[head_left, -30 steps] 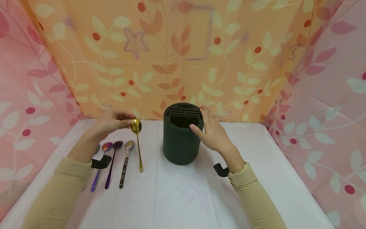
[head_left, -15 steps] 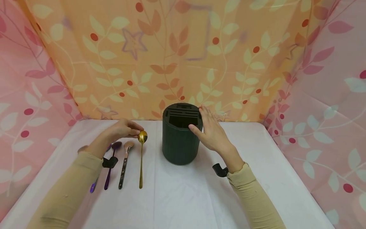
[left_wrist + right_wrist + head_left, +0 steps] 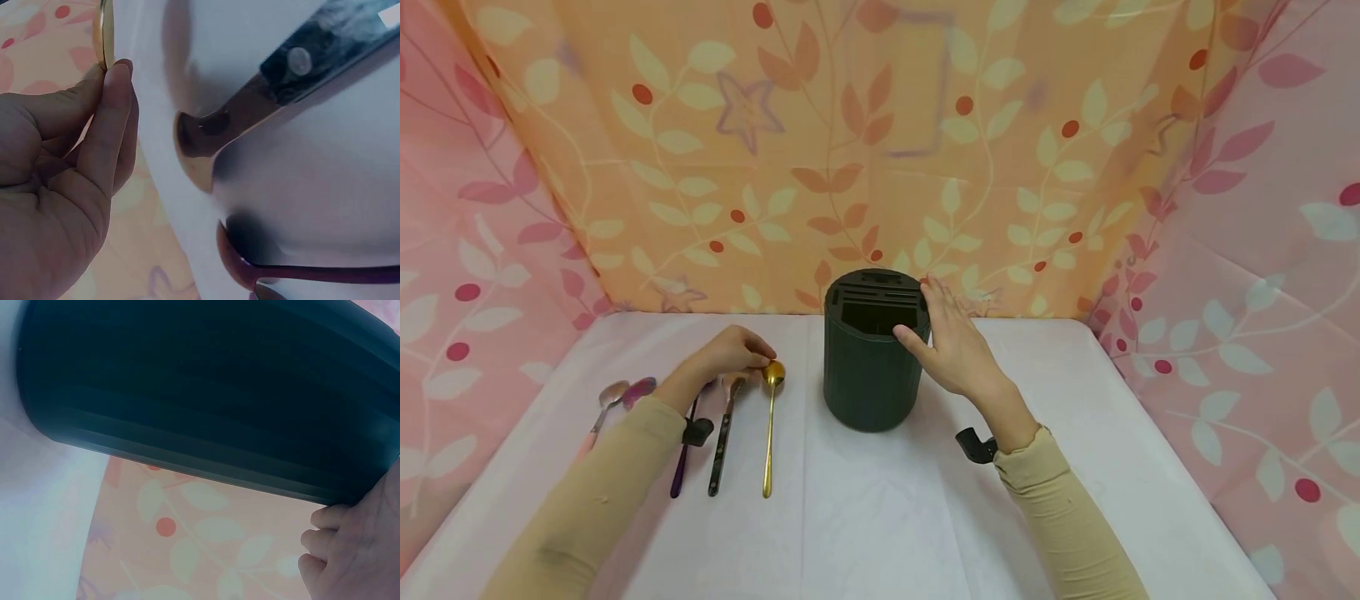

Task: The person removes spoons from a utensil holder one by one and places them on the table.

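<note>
My left hand (image 3: 733, 352) pinches the bowl tip of a long gold spoon (image 3: 770, 442) between thumb and fingers. In the left wrist view only a sliver of that gold spoon (image 3: 106, 28) shows above the fingertips. The spoon lies along the table, handle toward me. A dark green round utensil holder (image 3: 871, 383), with slots and a wider opening on top, stands upright to its right. My right hand (image 3: 955, 346) rests on the holder's right side, fingers straight along it and thumb at the top rim. The right wrist view shows the holder's wall (image 3: 206, 394) against the hand.
Left of the gold spoon lie a spoon with a dark marbled handle (image 3: 721, 454) and a purple spoon (image 3: 679, 471). Farther left, an iridescent spoon (image 3: 638, 392) and a pink-handled spoon (image 3: 613, 393) are partly covered by my left forearm. Patterned cloth (image 3: 880, 167) hangs behind the white table (image 3: 880, 517).
My left hand has brought the gold spoon right and toward me, lowering it beside the marbled-handled spoon. The right hand stays on the holder.
</note>
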A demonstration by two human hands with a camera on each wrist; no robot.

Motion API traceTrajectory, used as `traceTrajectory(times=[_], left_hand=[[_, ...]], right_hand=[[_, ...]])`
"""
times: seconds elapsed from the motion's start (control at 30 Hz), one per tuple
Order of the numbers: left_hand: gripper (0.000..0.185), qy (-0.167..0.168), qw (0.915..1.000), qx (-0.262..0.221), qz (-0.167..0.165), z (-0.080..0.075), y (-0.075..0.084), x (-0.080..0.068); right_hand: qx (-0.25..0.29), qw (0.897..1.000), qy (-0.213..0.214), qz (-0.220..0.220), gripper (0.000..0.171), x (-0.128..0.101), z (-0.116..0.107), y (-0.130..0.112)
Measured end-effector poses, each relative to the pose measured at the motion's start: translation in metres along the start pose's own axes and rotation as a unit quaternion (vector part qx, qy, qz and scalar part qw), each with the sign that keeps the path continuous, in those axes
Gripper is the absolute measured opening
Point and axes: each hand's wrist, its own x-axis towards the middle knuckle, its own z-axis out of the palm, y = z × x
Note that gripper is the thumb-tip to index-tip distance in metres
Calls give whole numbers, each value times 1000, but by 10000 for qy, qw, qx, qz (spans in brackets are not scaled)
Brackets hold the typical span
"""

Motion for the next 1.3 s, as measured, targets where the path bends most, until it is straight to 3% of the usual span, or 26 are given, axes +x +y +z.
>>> traceTrajectory(times=[0.13,0.33,0.73,0.83,1.07,1.2,1.3], left_hand=[[19,130,9998,-122,5,6,-4,3],[17,410,9987,266,177,16,-8,5],[21,320,9989,322,80,27,-8,6],[23,423,9973,573,193,27,-6,5],[38,1056,9834,1286,721,25,2,-11],[53,1545,9742,1453,767,22,12,-31],[66,1997,9611,1737,788,20,17,-51]], right_hand=[[-7,10000,-11,0,97,0,0,0],[-31,10000,-34,-5,97,-1,1,0],[43,9999,-110,80,98,1,1,-3],[154,9998,-103,93,98,2,1,-1],[261,9983,498,-138,95,4,-3,11],[108,9967,795,-96,90,-3,-6,22],[-115,9959,898,-30,86,-11,-8,34]])
